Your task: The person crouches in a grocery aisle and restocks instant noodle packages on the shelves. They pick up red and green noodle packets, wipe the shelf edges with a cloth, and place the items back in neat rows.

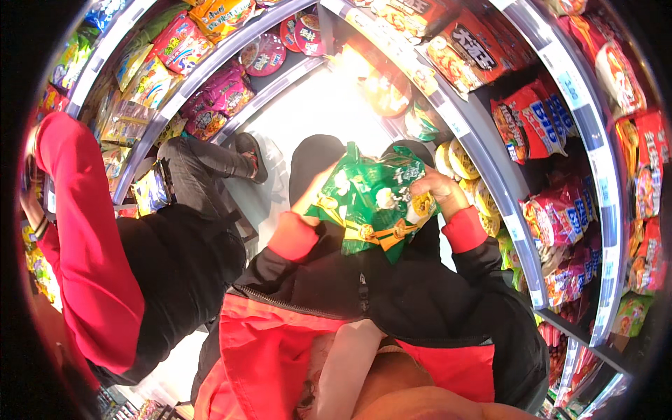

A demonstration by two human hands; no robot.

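Glossy green plastic food packets (375, 197) with yellow and white printing are held in front of my lap, between my two hands. They overlap, so I cannot tell exactly how many there are. My right hand (445, 191) grips their right side, the thumb lying on the front. On the opposite side my left hand (310, 199) holds them from the edge, its fingers mostly hidden behind the plastic. Beneath the packets are my black-clad knees (317, 155), bent close together.
Instant noodle packs (464, 55) fill the right shelf (493, 157), with yellow noodle bowls (464, 160) low beside my right hand. Along the left shelf (173, 102) are more packs and purple noodle bowls (262, 54). Another person (173, 257) crouches close on my left, a red sleeve (89, 236) raised shelfward.
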